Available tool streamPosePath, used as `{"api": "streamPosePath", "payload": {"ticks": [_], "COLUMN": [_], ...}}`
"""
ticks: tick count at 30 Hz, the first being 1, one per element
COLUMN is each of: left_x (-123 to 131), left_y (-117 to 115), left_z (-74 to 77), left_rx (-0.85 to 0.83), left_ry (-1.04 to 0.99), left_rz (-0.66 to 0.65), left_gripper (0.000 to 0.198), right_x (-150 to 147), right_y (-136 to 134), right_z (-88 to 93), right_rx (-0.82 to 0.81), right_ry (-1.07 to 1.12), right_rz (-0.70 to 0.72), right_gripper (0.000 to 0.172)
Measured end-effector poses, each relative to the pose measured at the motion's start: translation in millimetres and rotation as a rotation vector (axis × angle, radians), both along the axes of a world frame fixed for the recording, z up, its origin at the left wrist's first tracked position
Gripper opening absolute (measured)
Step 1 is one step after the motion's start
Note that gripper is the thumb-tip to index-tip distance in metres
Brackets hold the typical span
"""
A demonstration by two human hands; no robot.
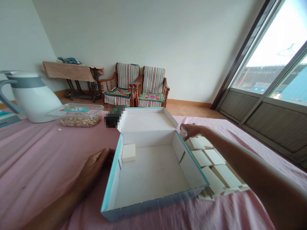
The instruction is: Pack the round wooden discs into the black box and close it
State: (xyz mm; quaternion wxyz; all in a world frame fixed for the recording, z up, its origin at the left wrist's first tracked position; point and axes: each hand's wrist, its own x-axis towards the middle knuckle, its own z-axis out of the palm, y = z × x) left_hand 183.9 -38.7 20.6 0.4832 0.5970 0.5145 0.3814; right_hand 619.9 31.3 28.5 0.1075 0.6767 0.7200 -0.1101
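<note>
An open box [153, 199] with teal edges and a white inside lies on the pink cloth, its lid [148, 119] folded back. One small cream stack [129, 152] sits in its far left corner. Rows of similar cream stacks [214, 166] stand along the box's right side. At the far end of these rows, my right hand [190, 130] is closed around a cream stack [183, 132]. My left hand [100, 158] rests on the cloth by the box's left wall, fingers curled together; whether they hold anything is hidden.
A white and grey jug [35, 97] and a clear plastic container of nuts [80, 119] stand on the cloth [48, 153] at the left. A pixelated dark object [114, 117] is beside the lid. Two wooden chairs [151, 81] and a cloth-covered sewing table [69, 71] are further back.
</note>
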Motion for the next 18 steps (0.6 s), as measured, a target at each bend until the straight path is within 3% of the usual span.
{"api": "streamPosePath", "payload": {"ticks": [5,11,18], "left_x": [0.5,-0.2,0.9], "left_y": [-1.7,-0.3,-0.4], "left_z": [2.5,0.8,-0.4], "left_rx": [-0.003,-0.023,-0.030], "left_ry": [0.000,-0.025,0.034], "left_rz": [-0.005,-0.036,-0.007], "left_gripper": [0.046,0.047,0.055], "right_x": [2.5,4.2,2.2], "right_y": [-0.9,-3.1,-6.2], "right_z": [-1.2,-3.9,-1.0], "right_rx": [0.008,0.044,0.036], "right_ry": [0.006,0.015,0.030], "right_rz": [0.025,0.052,0.056], "right_gripper": [0.080,0.069,0.074]}}
